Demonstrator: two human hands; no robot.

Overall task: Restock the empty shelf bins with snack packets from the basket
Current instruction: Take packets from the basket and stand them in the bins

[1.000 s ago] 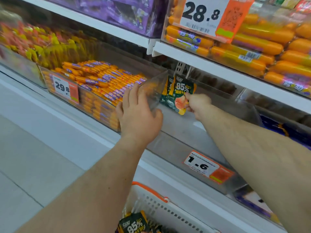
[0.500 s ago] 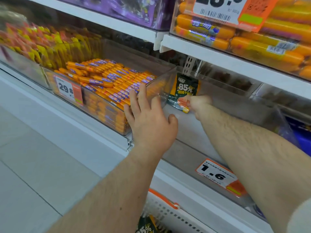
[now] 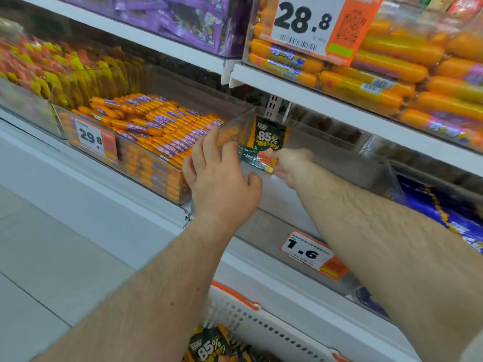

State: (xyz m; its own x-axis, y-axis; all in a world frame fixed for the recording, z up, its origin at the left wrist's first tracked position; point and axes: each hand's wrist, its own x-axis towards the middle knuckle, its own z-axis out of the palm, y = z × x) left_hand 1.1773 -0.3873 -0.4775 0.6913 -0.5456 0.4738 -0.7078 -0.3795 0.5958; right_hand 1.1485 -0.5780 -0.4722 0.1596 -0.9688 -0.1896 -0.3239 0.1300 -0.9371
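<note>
A dark green and orange snack packet marked 85% stands upright inside the clear empty bin on the middle shelf. My right hand reaches into the bin and pinches the packet's lower edge. My left hand rests with spread fingers against the bin's clear left wall near its front corner and holds nothing. At the bottom edge, the white basket with orange trim holds more of the same packets.
An orange sausage bin with a 29.8 tag sits left of the empty bin. A 1.6 price tag is on the empty bin's front. Blue packets lie to its right. The upper shelf overhangs closely.
The packet has stayed upright at the bin's back left while my right hand keeps hold of it. My left hand shifted slightly along the bin's left wall. The camera view moved a little.
</note>
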